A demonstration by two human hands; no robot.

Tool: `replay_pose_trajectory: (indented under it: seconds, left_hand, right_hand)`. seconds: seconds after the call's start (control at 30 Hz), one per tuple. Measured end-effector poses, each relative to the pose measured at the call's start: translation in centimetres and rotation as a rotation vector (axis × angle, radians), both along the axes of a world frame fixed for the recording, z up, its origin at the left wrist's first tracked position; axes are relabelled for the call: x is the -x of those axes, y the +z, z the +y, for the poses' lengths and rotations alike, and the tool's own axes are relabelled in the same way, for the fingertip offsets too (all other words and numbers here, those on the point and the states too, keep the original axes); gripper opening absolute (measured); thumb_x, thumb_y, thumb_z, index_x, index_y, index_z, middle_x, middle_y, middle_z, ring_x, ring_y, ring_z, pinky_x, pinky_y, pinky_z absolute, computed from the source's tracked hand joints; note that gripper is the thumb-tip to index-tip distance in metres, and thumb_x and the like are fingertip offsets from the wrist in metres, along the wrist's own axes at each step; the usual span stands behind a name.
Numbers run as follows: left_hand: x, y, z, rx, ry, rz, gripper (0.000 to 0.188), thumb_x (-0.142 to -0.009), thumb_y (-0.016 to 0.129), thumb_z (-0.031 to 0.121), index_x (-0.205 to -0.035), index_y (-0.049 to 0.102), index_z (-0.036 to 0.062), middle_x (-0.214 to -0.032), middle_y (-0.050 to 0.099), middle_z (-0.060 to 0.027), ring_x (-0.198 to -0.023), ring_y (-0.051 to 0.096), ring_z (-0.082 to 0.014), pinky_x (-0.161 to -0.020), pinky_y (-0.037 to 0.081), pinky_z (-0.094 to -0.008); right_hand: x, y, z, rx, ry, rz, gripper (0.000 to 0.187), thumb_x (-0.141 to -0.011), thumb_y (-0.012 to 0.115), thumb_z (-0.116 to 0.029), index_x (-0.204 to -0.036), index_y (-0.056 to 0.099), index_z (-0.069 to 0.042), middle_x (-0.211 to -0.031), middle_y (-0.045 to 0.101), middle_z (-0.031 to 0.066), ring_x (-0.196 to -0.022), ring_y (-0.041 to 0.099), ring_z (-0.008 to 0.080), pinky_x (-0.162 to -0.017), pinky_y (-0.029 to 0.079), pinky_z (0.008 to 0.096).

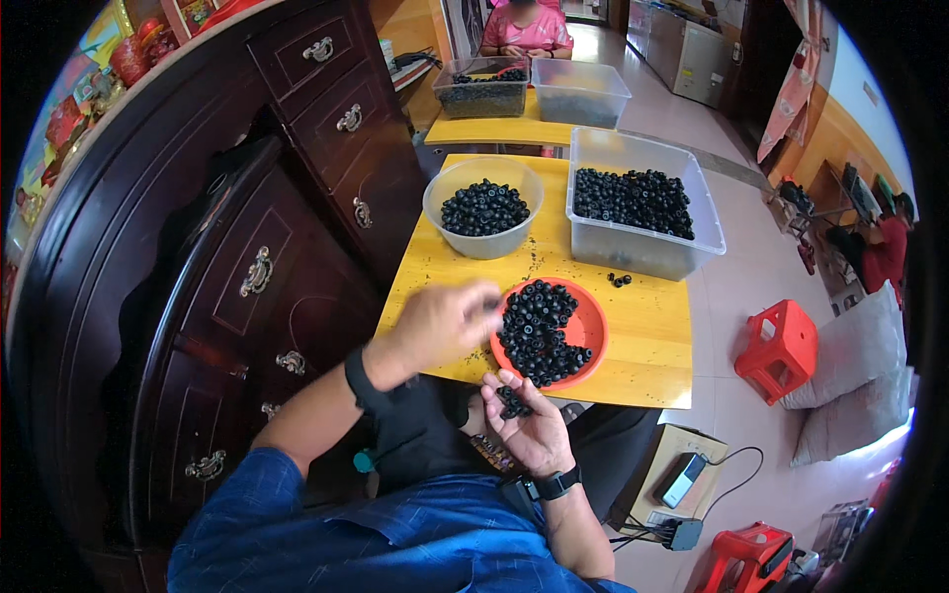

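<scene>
A round red plate [590,331] near the table's front edge holds many small black ring-shaped pieces [534,321]. My right hand [534,433] is cupped palm up just below the plate's near rim, with several of the same black pieces [512,402] held in its curled fingers. Over the plate's left rim hovers my left hand [433,331], its fingers smeared by motion, so whether it holds a piece cannot be told. Behind the plate stand a round translucent tub [482,244] and a larger rectangular clear bin [643,252], both containing black pieces.
A few loose pieces [619,281] and dark crumbs lie on the yellow table [652,346]. Dark wooden drawers [267,257] line the left. Across, a person in pink [529,35] sits behind two more bins. To the right are a red stool [778,351] and a cardboard box with cables [672,450].
</scene>
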State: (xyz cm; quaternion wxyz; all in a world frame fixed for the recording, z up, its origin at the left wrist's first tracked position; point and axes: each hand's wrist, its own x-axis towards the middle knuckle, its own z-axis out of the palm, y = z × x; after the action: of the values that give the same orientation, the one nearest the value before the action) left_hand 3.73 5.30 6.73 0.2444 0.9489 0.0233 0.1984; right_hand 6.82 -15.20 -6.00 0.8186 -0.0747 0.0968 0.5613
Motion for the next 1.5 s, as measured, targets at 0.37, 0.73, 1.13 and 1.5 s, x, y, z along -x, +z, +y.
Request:
replay_pose_trajectory:
  seconds: [0.37,0.73,1.13,1.5]
  left_hand:
    - [5.9,-6.0,-4.9,-0.027,-0.109,0.292,0.036,-0.083,0.072,0.024,-0.116,0.065,0.0125,-0.089,0.072,-0.0142,-0.078,0.07,-0.0352,-0.068,0.055,-0.0467]
    - [6.3,-6.4,-4.4,0.151,-0.011,0.011,0.02,-0.081,0.075,0.013,-0.1,0.068,0.011,-0.067,0.066,-0.0056,-0.062,0.067,-0.0253,-0.057,0.052,-0.0374]
    - [6.4,-5.1,-4.7,0.292,-0.052,0.027,0.014,-0.085,0.072,0.013,-0.097,0.066,0.0073,-0.064,0.065,-0.0071,-0.057,0.066,-0.0257,-0.054,0.05,-0.0373]
    - [6.9,-5.9,-4.8,0.372,-0.117,-0.014,0.027,-0.084,0.073,0.008,-0.111,0.069,0.0037,-0.068,0.067,-0.0084,-0.059,0.066,-0.0227,-0.057,0.051,-0.0342]
  right_hand:
    - [1.4,-1.3,1.1,0.055,0.015,-0.077,0.034,-0.107,0.045,-0.021,-0.132,0.055,-0.002,-0.129,0.061,0.0126,-0.117,0.061,0.0257,-0.101,0.051,0.0453]
    - [1.1,0.1,0.8,0.133,0.04,-0.059,0.023,-0.104,0.053,-0.016,-0.121,0.061,-0.004,-0.115,0.066,0.0095,-0.103,0.064,0.0224,-0.088,0.056,0.0381]
    - [1.0,-0.7,0.2,0.077,0.082,-0.117,0.024,-0.098,0.067,-0.019,-0.119,0.065,-0.009,-0.116,0.065,0.0066,-0.099,0.062,0.0177,-0.078,0.053,0.0301]
    - [1.5,-0.2,0.5,0.057,0.081,-0.166,0.021,-0.099,0.064,-0.018,-0.118,0.063,-0.008,-0.105,0.065,0.0024,-0.089,0.061,0.0121,-0.071,0.05,0.0259]
